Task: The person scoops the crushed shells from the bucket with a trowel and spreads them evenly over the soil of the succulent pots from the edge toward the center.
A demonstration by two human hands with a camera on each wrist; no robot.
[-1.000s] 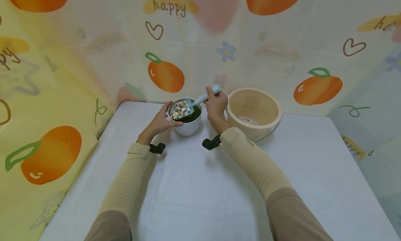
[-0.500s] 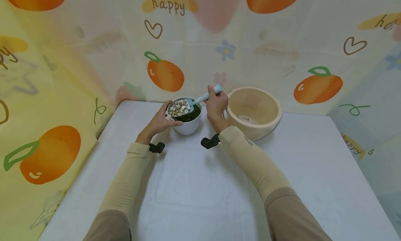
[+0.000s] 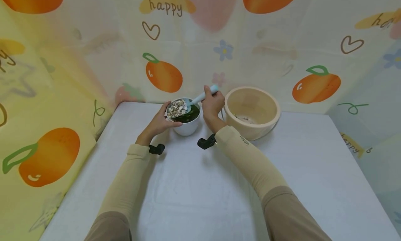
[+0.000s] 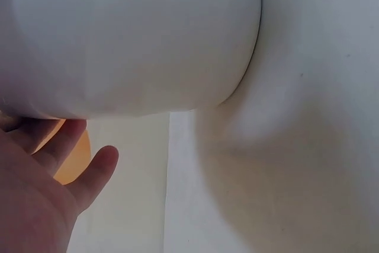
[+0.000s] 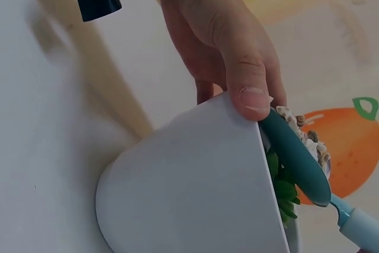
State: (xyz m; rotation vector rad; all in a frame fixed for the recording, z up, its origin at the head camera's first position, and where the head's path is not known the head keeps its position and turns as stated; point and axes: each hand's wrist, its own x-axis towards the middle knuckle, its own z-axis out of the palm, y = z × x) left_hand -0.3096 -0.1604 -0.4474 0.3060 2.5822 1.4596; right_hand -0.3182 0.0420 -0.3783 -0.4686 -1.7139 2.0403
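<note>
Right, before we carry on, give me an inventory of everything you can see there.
White pot: one, white, back of the table, beside the basin
Plant: one visible, green, inside the pot
Scoop: one, blue, blade over the pot's mouth
Shell-like bits: too many to count, white and brown, on the scoop
Basin: one, beige, back of the table
Small bits: several, pale and dark, basin floor
Table: one, white, under everything
Backdrop: sheet count unclear, pale with orange fruit prints, around the table
Wrist devices: two, black, one per wrist
Sleeves: two, beige and brown, on the forearms
Left grip: one, bare, holding the pot
Right grip: one, bare, holding the scoop's handle
</note>
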